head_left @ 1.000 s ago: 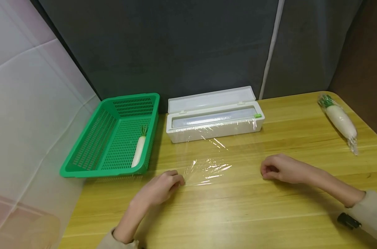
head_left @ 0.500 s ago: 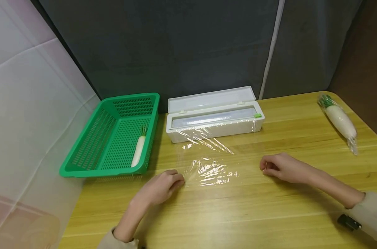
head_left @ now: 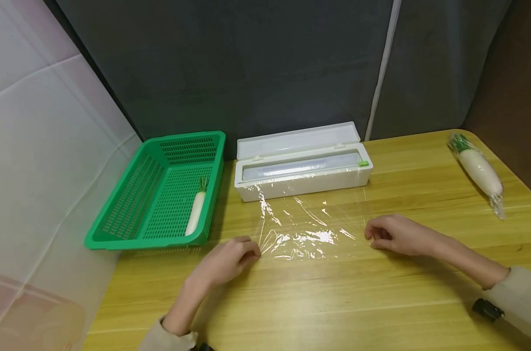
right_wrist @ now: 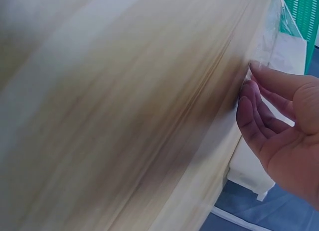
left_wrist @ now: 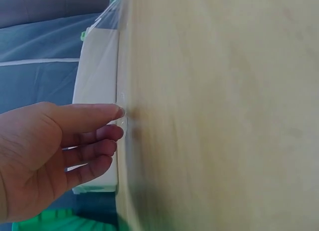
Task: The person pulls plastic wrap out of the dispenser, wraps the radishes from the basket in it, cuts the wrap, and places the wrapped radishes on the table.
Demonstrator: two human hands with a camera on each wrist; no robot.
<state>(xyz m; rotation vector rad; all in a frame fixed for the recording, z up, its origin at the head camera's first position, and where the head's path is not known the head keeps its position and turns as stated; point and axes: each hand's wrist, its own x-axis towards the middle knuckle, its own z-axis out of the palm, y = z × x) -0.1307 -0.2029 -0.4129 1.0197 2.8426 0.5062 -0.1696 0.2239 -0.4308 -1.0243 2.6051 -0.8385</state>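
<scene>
A sheet of clear plastic wrap (head_left: 309,229) stretches from the white wrap dispenser (head_left: 305,183) toward me, shiny and slightly creased. My left hand (head_left: 228,261) pinches its near left corner between thumb and fingertips. At the near right corner, my right hand (head_left: 394,235) pinches the film the same way. The left wrist view shows the left thumb and index finger meeting at the film's edge, close over the table. In the right wrist view the right fingertips come together on the film. The dispenser's lid (head_left: 298,139) stands raised, and a green slider (head_left: 363,163) sits at its right end.
A green plastic basket (head_left: 153,243) stands at the left with one white radish (head_left: 196,213) in it. On the right of the wooden table (head_left: 318,307) lies a radish wrapped in film (head_left: 480,170). A dark partition (head_left: 256,63) rises behind the dispenser.
The glare and creases on the film have shifted and spread as it is drawn tauter. The right hand has moved very slightly up and left; the left hand has hardly moved.
</scene>
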